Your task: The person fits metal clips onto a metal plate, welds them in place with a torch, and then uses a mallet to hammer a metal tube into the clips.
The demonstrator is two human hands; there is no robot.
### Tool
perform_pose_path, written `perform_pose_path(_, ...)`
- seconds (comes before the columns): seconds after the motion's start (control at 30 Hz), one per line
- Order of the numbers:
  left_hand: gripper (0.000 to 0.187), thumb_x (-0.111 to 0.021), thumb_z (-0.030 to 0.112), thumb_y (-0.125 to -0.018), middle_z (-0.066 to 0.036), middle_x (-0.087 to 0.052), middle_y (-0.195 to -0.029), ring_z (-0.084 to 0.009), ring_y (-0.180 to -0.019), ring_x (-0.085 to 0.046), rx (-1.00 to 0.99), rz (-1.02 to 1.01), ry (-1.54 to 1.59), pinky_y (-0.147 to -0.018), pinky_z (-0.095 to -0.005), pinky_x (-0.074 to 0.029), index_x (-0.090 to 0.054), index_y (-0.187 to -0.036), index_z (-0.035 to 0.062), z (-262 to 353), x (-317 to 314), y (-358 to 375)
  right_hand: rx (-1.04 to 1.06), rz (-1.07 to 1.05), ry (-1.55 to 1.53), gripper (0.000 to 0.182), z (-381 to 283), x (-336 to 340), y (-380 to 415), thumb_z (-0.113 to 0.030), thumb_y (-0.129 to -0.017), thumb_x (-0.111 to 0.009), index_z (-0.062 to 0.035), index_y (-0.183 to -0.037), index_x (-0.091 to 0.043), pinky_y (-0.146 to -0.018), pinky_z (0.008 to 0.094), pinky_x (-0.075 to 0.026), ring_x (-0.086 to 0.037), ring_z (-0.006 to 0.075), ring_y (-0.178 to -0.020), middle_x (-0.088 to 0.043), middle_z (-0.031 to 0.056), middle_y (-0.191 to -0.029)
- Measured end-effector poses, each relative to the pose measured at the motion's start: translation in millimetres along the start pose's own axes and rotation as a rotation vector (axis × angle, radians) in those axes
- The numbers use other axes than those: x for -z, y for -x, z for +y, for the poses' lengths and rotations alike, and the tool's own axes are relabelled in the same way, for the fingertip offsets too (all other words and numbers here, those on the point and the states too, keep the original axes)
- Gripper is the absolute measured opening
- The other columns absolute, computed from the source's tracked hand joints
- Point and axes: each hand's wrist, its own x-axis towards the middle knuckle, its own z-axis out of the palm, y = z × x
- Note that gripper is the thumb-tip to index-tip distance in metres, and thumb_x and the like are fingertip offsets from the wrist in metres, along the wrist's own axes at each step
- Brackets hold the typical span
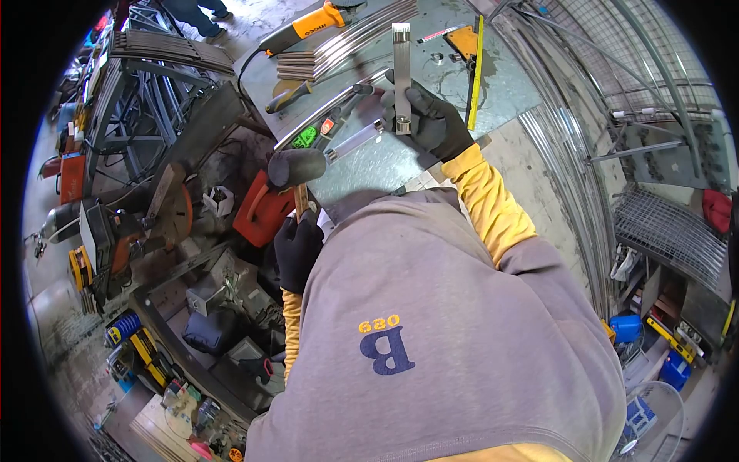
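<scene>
My right hand (437,123), in a black glove, is closed around a short bright metal piece (401,73), like a square tube or flat bar, held upright over the metal worktop (346,179). A second short metal piece (356,142) lies slantwise on the worktop, left of that hand. Lower left, my gloved left hand (299,250) grips the wooden handle of a mallet (297,168). Its dark cylindrical head is up by the worktop's near left edge. A long curved metal strip (323,114) and green and orange small items (306,137) lie beyond it.
An orange angle grinder (308,28), bundled metal rods (362,42), a dark-handled tool (289,98), a yellow measuring strip (476,73) and an orange triangular tool (463,41) lie on the worktop. A red case (258,212) is below left. Long metal bars (566,162) line the right.
</scene>
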Motion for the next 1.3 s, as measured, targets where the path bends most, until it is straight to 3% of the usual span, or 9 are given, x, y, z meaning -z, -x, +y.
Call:
perform_pose_path(0.2,0.016,-0.062,0.019,-0.106,0.003,-0.053,-0.070,-0.0066,-0.058,-0.049,-0.013,-0.042,-0.014,-0.054,-0.0256,-0.038,-0.062,-0.099,0.0045,-6,5,-4,0.006,-0.039,0.028,0.045,-3,-4,1,-0.024,-0.109,-0.058,-0.0032,-0.148,-0.050,-0.096,0.0442,-0.056,-0.068,0.0277,-0.107,-0.067,0.0159,-0.122)
perform_pose_path(0.27,0.016,-0.062,0.019,-0.106,0.003,-0.053,-0.071,-0.0066,-0.059,-0.049,0.003,-0.038,0.004,-0.054,-0.0259,-0.038,-0.063,-0.099,0.0041,-7,4,-4,-0.026,-0.135,-0.003,0.046,-3,5,-4,-0.025,-0.107,-0.056,-0.0025,-0.147,-0.050,-0.108,0.0462,-0.050,-0.062,0.0290,-0.117,-0.060,0.0164,-0.132)
perform_pose_path(0.37,0.017,-0.062,0.019,-0.106,0.002,-0.054,-0.071,-0.0068,-0.059,-0.050,-0.001,-0.028,-0.036,-0.055,-0.0261,-0.039,-0.063,-0.100,0.0031,-4,4,-3,-0.026,-0.273,-0.077,0.046,-1,10,-10,-0.026,-0.107,-0.057,-0.0040,-0.147,-0.049,-0.107,0.0447,-0.050,-0.061,0.0283,-0.116,-0.059,0.0152,-0.130)
perform_pose_path(0.7,0.020,-0.064,0.021,-0.105,0.002,-0.057,-0.073,-0.0064,-0.062,-0.051,-0.029,-0.014,-0.121,-0.057,-0.0258,-0.040,-0.067,-0.103,0.0015,1,1,-1,-0.036,-0.220,-0.088,0.038,-2,11,-11,-0.027,-0.108,-0.056,-0.0050,-0.138,-0.053,-0.107,0.0439,-0.049,-0.060,0.0277,-0.117,-0.059,0.0150,-0.129)
perform_pose_path(0.77,0.020,-0.064,0.021,-0.105,0.002,-0.057,-0.073,-0.0062,-0.062,-0.051,-0.008,-0.024,-0.102,-0.057,-0.0258,-0.040,-0.067,-0.104,0.0018,-1,2,-2,-0.041,-0.352,-0.135,0.038,-2,12,-13,-0.028,-0.108,-0.054,-0.0041,-0.137,-0.054,-0.108,0.0455,-0.049,-0.060,0.0289,-0.118,-0.059,0.0153,-0.131)
perform_pose_path(0.9,0.019,-0.064,0.022,-0.105,0.003,-0.056,-0.074,-0.0060,-0.062,-0.050,-0.018,-0.053,-0.106,-0.057,-0.0256,-0.039,-0.068,-0.104,0.0028,-5,5,-4,-0.036,-0.205,-0.034,0.040,-5,11,-3,-0.028,-0.109,-0.053,-0.0030,-0.140,-0.053,-0.110,0.0473,-0.049,-0.060,0.0300,-0.118,-0.058,0.0159,-0.132)
perform_pose_path(0.97,0.019,-0.064,0.022,-0.105,0.003,-0.056,-0.074,-0.0060,-0.062,-0.050,-0.001,-0.058,-0.100,-0.057,-0.0254,-0.039,-0.068,-0.103,0.0029,-6,7,-6,-0.028,-0.142,-0.101,0.048,-4,18,3,-0.027,-0.109,-0.052,-0.0020,-0.150,-0.047,-0.111,0.0493,-0.048,-0.061,0.0310,-0.119,-0.059,0.0172,-0.135)
perform_pose_path(1.17,0.019,-0.064,0.022,-0.105,0.004,-0.056,-0.074,-0.0057,-0.063,-0.050,0.032,-0.058,-0.109,-0.058,-0.0251,-0.039,-0.066,-0.101,0.0034,-3,4,-5,0.016,-0.194,-0.168,0.053,-2,34,14,-0.023,-0.112,-0.046,-0.0044,-0.161,-0.038,-0.113,0.0521,-0.047,-0.060,0.0358,-0.128,-0.059,0.0197,-0.140)
perform_pose_path(1.3,0.019,-0.065,0.022,-0.105,0.004,-0.056,-0.074,-0.0053,-0.064,-0.050,0.049,-0.057,-0.113,-0.058,-0.0253,-0.039,-0.067,-0.099,0.0037,1,2,-5,0.040,-0.121,-0.141,0.053,-1,29,21,-0.026,-0.112,-0.047,-0.0049,-0.161,-0.038,-0.110,0.0505,-0.049,-0.062,0.0360,-0.124,-0.061,0.0194,-0.137)
